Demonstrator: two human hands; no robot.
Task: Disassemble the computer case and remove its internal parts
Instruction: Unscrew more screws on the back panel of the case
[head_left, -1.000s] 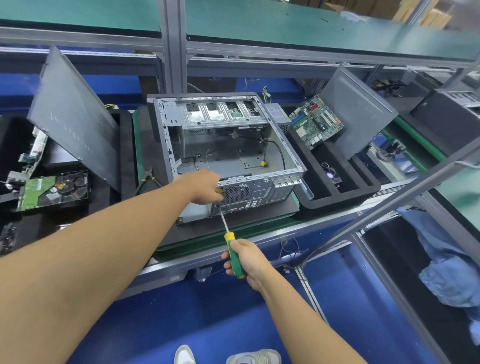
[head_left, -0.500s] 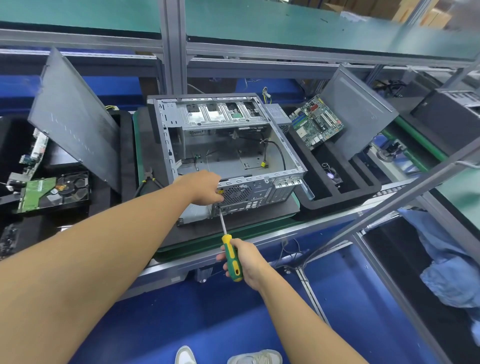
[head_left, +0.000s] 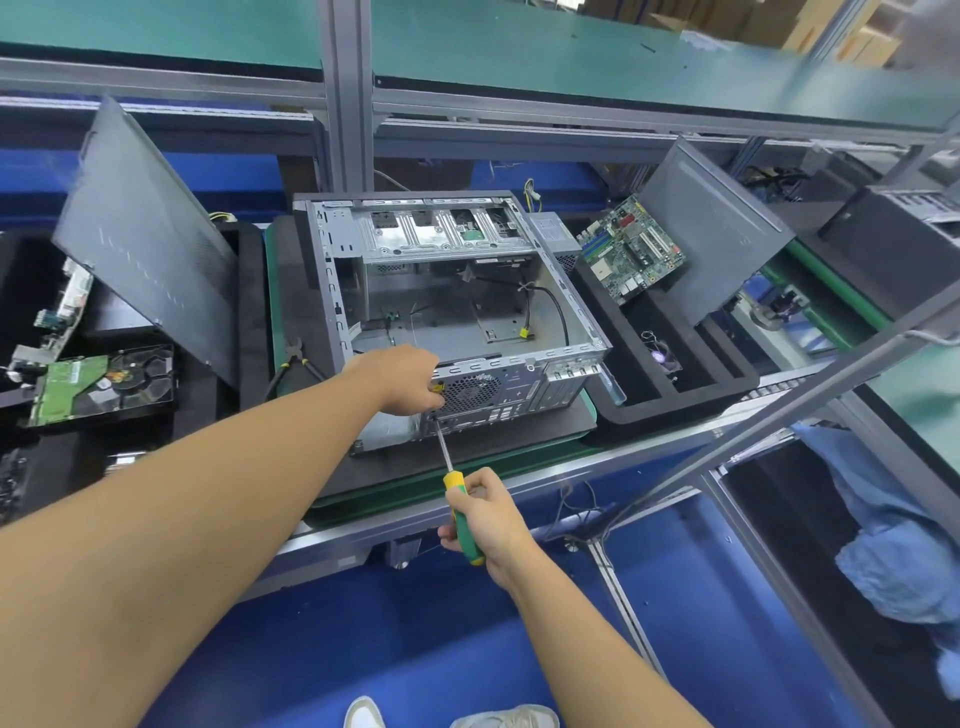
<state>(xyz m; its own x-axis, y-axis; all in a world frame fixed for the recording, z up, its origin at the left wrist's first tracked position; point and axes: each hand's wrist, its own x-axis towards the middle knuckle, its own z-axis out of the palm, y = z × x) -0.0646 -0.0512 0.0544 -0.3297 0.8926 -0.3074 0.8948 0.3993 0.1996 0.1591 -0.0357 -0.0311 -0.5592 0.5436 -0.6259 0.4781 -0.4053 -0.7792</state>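
Computer case (head_left: 441, 332): one, grey steel, lying on its side on a black mat at the middle of the desk (head_left: 623, 454). Its open side faces up and its rear panel faces the person. By judgement it is laid this way so the interior can be reached from above while the rear fixings face the tool.

Left hand (head_left: 402, 382): one, fingers curled over the top rear rim of the case, gripping it. It is probably bracing the shell against the push of the tool. A small yellow item shows under the fingers; what it is cannot be told.

Right hand (head_left: 485, 519): one, wrapped round the handle of the screwdriver (head_left: 453, 480), just in front of the desk edge.

Screwdriver: one, green and yellow. The shaft angles up and the tip meets the rear panel just below the left hand. It is presumably seated in a screw, but the screw itself is hidden.

Cable (head_left: 525, 332): one black lead with a yellow plug, loose on the case floor. The main bay otherwise looks stripped.

Side panels: two, each propped at a slant clear of the work, the left panel (head_left: 150, 249) and the right panel (head_left: 711, 234).

Motherboard (head_left: 631, 252): one, leaning in the black foam tray (head_left: 675, 395) right of the case, apparently sorted as removed stock.

Small fan (head_left: 662, 358): one, in the same tray.

Power supply (head_left: 553, 236): one, just beside the case's far right corner.

Hard drive (head_left: 104, 387): one, board side up, far left.

Cutters (head_left: 296, 358): one pair, on the mat just left of the case, near the left hand.
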